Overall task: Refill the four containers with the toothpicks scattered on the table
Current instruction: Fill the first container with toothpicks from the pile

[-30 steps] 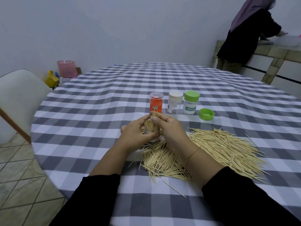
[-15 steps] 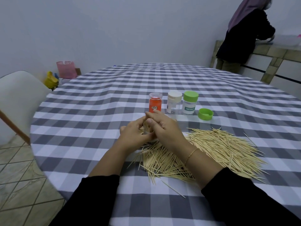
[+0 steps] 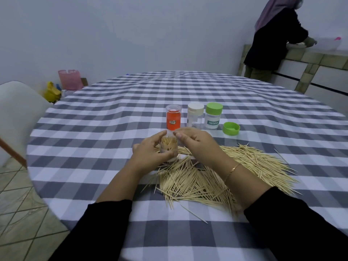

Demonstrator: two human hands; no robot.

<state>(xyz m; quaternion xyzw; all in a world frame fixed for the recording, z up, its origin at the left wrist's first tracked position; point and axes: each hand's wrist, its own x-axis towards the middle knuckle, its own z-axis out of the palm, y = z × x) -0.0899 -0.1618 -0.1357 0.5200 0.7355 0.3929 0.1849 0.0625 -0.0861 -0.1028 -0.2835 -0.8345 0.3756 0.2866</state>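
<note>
**Filling the First Jar While a Heap Waits Below**

Gripping a small clear container (image 3: 169,147) near the front middle of the bench (image 3: 94,140), the left hand (image 3: 148,153) wraps its fingers round the wall and holds it roughly upright, toothpick tips showing at its open mouth. The right hand (image 3: 195,146) hovers just beside the rim, fingers loosely curled with the thumb and forefinger drawn together at the mouth; whether they pinch a pick I cannot tell.

The loose toothpicks (image 3: 216,176) lie in a broad heap on the checked cloth, directly under and to the right of the right forearm, nearer the person than the jar. Most of their long axes run crosswise or slantwise, not in line with the upright jar. By my reading the right hand is the nearer one for gathering, and each bundle would need turning on end before it drops in.

Behind the hands stand an orange container (image 3: 173,119), a white-capped container (image 3: 195,117) and a green-capped container (image 3: 213,115) in a row, with a loose green cap (image 3: 231,128) lying just right of them. Three appear still to be filled.
</note>
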